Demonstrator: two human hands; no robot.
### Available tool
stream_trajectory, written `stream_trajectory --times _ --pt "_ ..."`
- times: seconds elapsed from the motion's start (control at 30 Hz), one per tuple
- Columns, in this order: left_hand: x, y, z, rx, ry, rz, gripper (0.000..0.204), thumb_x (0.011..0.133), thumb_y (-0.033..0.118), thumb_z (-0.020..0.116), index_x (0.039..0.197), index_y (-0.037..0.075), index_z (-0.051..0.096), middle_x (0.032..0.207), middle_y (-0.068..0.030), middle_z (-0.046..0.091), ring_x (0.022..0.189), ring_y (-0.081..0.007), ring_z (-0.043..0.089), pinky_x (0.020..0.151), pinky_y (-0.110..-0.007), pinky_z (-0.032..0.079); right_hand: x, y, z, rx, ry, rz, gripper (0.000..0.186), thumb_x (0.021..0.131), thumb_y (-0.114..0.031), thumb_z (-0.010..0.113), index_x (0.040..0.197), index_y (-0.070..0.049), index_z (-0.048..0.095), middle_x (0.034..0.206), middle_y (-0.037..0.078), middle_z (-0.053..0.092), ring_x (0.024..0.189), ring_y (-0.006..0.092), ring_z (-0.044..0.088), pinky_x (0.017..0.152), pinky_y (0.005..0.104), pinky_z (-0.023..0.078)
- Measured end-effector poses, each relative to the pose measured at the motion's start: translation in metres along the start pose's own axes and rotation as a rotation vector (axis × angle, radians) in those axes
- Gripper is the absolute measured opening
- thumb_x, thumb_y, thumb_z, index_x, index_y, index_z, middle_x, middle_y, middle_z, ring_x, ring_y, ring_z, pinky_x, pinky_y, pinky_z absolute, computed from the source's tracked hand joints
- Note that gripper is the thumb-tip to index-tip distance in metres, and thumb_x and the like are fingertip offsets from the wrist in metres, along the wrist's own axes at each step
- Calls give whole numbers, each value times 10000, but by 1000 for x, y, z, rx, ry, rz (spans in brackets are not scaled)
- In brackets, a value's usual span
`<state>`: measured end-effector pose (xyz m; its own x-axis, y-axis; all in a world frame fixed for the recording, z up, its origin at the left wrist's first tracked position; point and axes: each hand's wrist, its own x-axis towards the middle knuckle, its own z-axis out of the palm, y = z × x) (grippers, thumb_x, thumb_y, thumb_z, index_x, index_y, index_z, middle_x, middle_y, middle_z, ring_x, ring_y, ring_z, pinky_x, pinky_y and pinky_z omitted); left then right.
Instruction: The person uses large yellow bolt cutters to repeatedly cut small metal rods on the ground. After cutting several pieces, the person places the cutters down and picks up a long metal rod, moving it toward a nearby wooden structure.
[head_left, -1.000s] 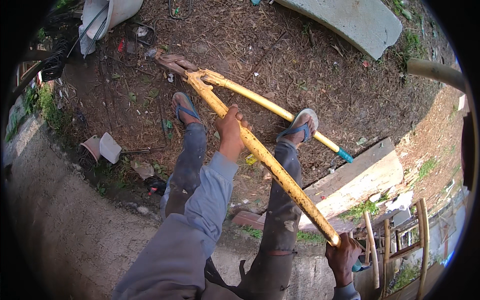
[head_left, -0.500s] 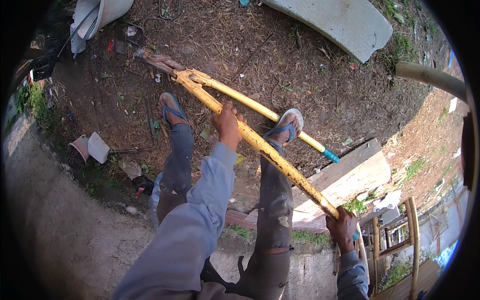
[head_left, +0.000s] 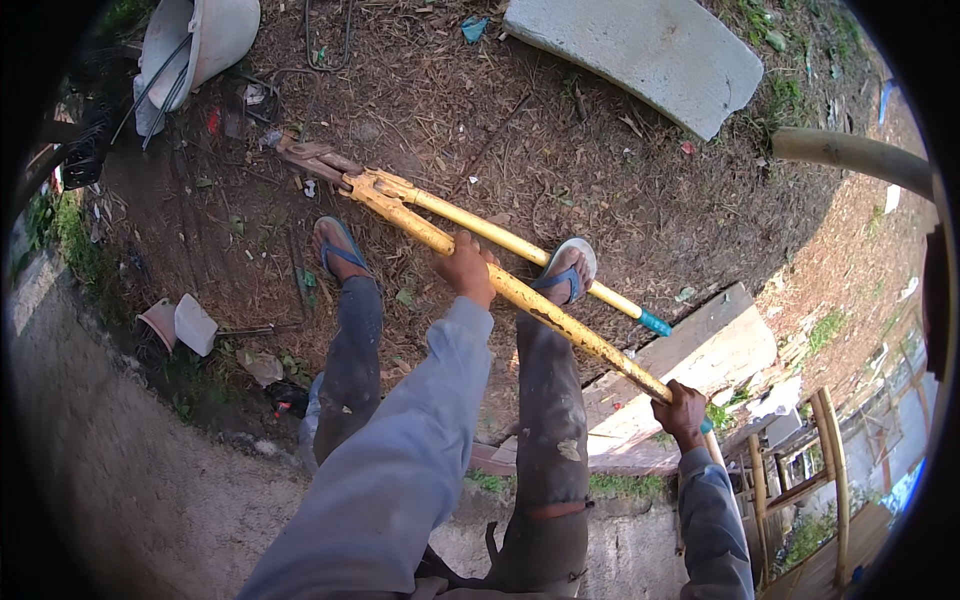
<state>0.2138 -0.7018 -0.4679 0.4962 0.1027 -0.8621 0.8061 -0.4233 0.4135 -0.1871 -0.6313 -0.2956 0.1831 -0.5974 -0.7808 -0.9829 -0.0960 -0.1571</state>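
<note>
A large yellow bolt cutter [head_left: 590,338] with chipped paint angles across the ground, its rusty jaws [head_left: 318,160] at upper left; what lies at their tip is unclear. My left hand [head_left: 466,268] is closed round the middle of the nearer handle, and my right hand [head_left: 683,414] grips that handle's outer end. My right foot [head_left: 566,270], in a flip-flop, rests on the farther handle [head_left: 615,300], which ends in a teal grip [head_left: 654,323]. My left foot [head_left: 343,250] is on the soil beside the tool.
A concrete slab [head_left: 630,55] lies at the top, a broken white bucket [head_left: 215,45] with rods at upper left. A pole [head_left: 850,155] juts in from the right. A board [head_left: 725,350], a wooden frame [head_left: 830,440] and a concrete ledge [head_left: 150,450] surround my legs.
My right hand has moved up the picture with the nearer handle, narrowing the gap between the handles. The surrounding scene has shifted left and slightly down as the view moved.
</note>
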Motion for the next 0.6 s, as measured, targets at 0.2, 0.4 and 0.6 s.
stream_trajectory --times 0.2,0.4,0.6 --pt "29 -40 9 -29 20 145 182 875 111 573 962 39 432 659 -54 469 440 -161 445 394 -341 412 68 14 97 99 155 83 246 688 -189 753 811 -86 566 824 114 572 854 345 575 752 472 443" --pt "36 -37 -5 700 219 444 502 879 266 670 1136 -127 490 1047 -214 594 992 -286 618 900 -413 472 85 17 133 84 140 197 325 690 -251 770 915 -103 588 920 93 600 966 334 567 825 480 415" --pt "30 54 0 1329 118 1510 280 883 225 655 1086 34 627 1154 -148 571 1130 -302 540 1016 -443 341 103 -9 112 255 94 26 397 679 -251 799 986 -91 603 964 130 625 992 349 573 858 497 419"
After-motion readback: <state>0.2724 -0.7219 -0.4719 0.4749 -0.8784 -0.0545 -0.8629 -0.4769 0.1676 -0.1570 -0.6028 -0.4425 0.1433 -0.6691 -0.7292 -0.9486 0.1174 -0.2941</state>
